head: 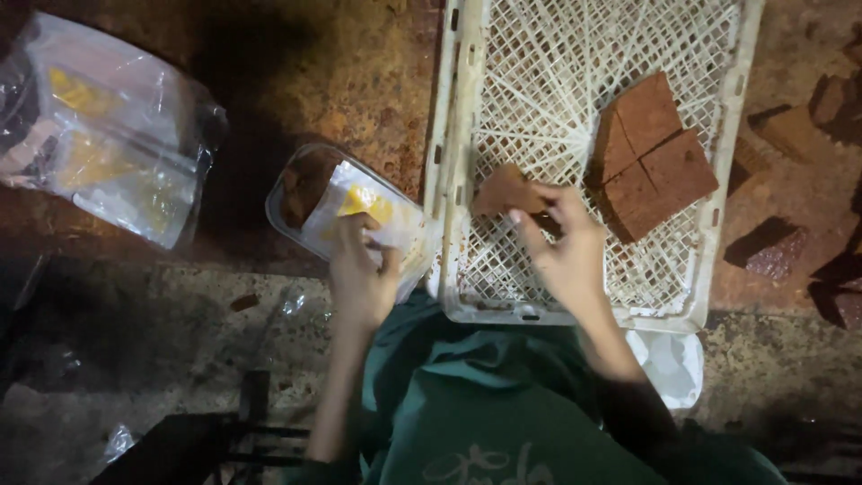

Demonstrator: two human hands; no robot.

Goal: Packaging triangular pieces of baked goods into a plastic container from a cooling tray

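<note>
The right hand (567,256) has its grip closed on a thin brown slab piece (505,191), pinched between thumb and fingertips at the piece's right edge, so most of it juts out to the left of the grip, unsupported, over the mesh floor of the white plastic crate (458,180). Just to the right of that grip, and apart from it, a block of the same brown stuff, scored into squares (654,157), lies flat in the crate. The left hand (361,274) closes its grip around the near end of a clear plastic bag (346,202), holding it by the mouth; the bag lies on the rusty brown table (359,81) just left of the crate's wall, with a yellow label showing on its side and brown pieces already inside at the end far from the grip. Whether the bag's mouth is truly held open I cannot tell, since the fingers cover it. Further out to the left lies a heap of more clear bags (108,135) with yellow labels; to the right, beyond the crate, loose brown chunks (772,247) sit on the table. The likeliest trouble, as I judge it: the piece is held by one edge only, so it could snap or slip from the pinch and fall, and if the bag's mouth sags shut under the left grip, the piece could catch on the plastic and crumble.
</note>
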